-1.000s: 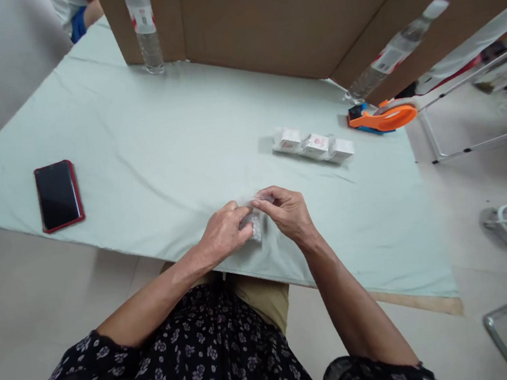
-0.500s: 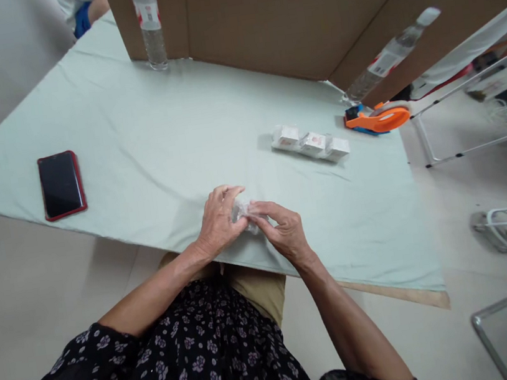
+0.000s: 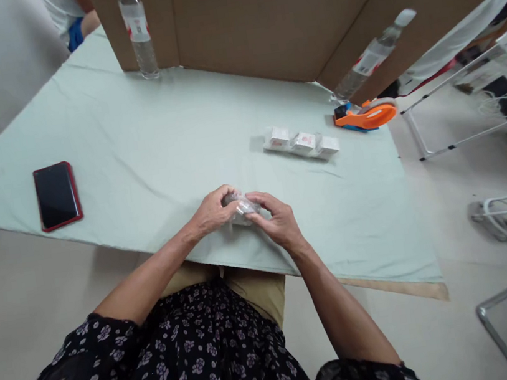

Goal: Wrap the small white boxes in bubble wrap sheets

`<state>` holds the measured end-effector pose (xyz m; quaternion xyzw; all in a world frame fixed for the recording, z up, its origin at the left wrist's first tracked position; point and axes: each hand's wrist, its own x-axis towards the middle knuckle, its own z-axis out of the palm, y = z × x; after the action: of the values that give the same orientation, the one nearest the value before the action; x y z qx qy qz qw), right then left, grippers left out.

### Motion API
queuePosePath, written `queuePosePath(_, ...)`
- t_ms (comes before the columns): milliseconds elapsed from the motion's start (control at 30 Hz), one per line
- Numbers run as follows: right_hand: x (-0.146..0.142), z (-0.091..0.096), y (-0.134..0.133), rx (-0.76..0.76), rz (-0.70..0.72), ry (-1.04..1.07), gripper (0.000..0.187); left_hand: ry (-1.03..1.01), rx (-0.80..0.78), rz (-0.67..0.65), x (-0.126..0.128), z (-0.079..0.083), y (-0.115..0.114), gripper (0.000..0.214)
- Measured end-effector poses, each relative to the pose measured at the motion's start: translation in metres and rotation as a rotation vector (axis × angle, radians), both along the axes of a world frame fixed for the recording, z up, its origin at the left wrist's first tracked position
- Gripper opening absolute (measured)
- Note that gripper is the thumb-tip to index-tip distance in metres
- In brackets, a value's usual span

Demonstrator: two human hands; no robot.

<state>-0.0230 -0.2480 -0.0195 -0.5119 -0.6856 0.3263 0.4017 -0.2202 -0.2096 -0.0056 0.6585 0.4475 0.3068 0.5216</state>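
Near the front edge of the table, my left hand (image 3: 212,211) and my right hand (image 3: 277,223) meet around a small clear plastic packet (image 3: 240,209). Both hands pinch it, fingers curled, and it sits just above the pale green tablecloth (image 3: 143,142). What is inside the crinkled packet I cannot make out. Farther back and to the right lies a row of three small white wrapped boxes (image 3: 301,143).
A red-cased phone (image 3: 57,195) lies at the left. An orange tape dispenser (image 3: 364,116) sits at the back right, beside a plastic bottle (image 3: 369,57). Another bottle (image 3: 137,30) stands before a cardboard wall (image 3: 258,19). Another person's arm (image 3: 81,22) shows at far left.
Both hands have shifted slightly and turned the packet between the fingers; it is now gripped more from the sides. The camera view moved a little.
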Motion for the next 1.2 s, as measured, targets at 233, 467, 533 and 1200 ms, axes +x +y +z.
queuePosePath(233, -0.002, -0.004, 0.017, -0.346, -0.068, 0.312, 0.037, -0.091, -0.13, -0.088, -0.002, -0.004, 0.008, 0.053)
queuePosePath(467, -0.002, 0.005, 0.021, -0.356, -0.085, 0.245, 0.035, -0.138, -0.201, -0.037, 0.005, -0.004, 0.011, 0.076)
queuePosePath(533, -0.002, 0.007, 0.024, -0.353, -0.096, 0.253, 0.034, -0.167, -0.207, -0.03, 0.006, -0.004, 0.009, 0.076)
queuePosePath(1200, -0.022, 0.013, 0.027, -0.198, -0.204, 0.378, 0.017, -0.23, -0.165, -0.016, 0.005, -0.016, 0.003, 0.062)
